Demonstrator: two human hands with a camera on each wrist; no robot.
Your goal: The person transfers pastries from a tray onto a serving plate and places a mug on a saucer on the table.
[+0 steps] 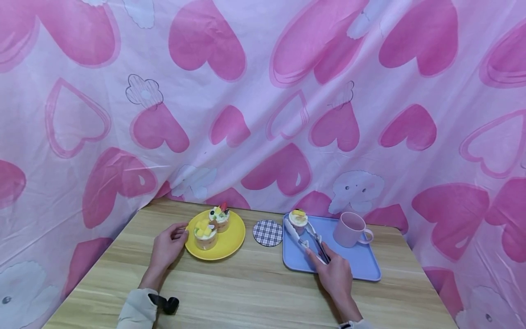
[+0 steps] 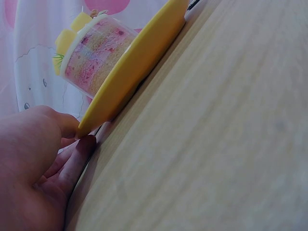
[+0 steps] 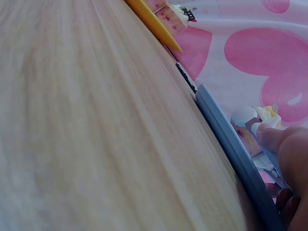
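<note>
My left hand [image 1: 169, 244] pinches the left rim of a yellow plate [image 1: 234, 244], thumb above and fingers below in the left wrist view. Two clear dessert cups stand on that plate: a front cup [image 1: 205, 242] topped with yellow fruit cubes, and a rear cup [image 1: 222, 223] with mixed fruit and a red piece. In my right hand [image 1: 334, 269] are metal tongs [image 1: 319, 246] with pale tips. The tips straddle a third dessert cup [image 1: 298, 224] at the back left of a blue tray [image 1: 365, 269]; whether they touch it is hard to tell.
A pink mug [image 1: 349, 230] stands on the tray's right part, handle to the right. Between plate and tray lies a round checked coaster [image 1: 268, 233]. The wooden table [image 1: 230, 292] ends at a pink heart-patterned curtain [image 1: 263, 114] behind.
</note>
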